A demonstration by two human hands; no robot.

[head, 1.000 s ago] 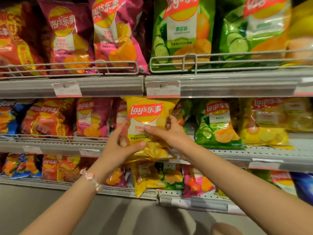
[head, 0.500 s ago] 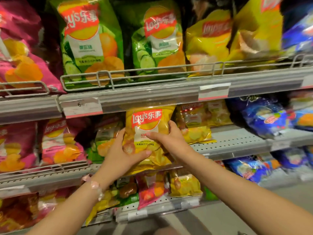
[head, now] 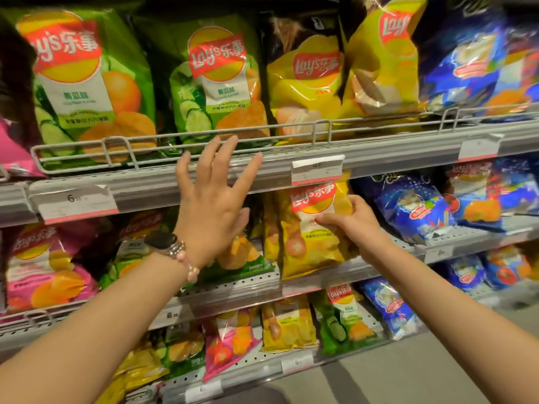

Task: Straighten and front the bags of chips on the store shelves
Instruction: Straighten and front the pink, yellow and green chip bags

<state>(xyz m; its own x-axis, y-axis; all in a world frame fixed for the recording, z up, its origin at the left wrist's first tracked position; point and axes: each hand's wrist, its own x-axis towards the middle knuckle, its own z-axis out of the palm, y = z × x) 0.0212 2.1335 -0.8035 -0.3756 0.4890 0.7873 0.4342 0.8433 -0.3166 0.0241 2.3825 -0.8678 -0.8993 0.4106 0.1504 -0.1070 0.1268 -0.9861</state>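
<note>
On the top shelf (head: 379, 154) I count two green cucumber bags (head: 87, 83), two yellow bags (head: 303, 83) and one blue bag (head: 466, 68). Two hands: left hand (head: 213, 205), right hand (head: 358, 225). Three shelf levels show.

A single head-worn wide-angle view looks forward and slightly down, close to the grey metal store shelves (head: 379, 153), which slant across the frame. Both forearms reach in from the bottom edge. The right hand (head: 354, 225) gripping the yellow foil chip bag (head: 315, 246) sits just right of centre, the spread left hand (head: 213, 205) beside it.
</note>
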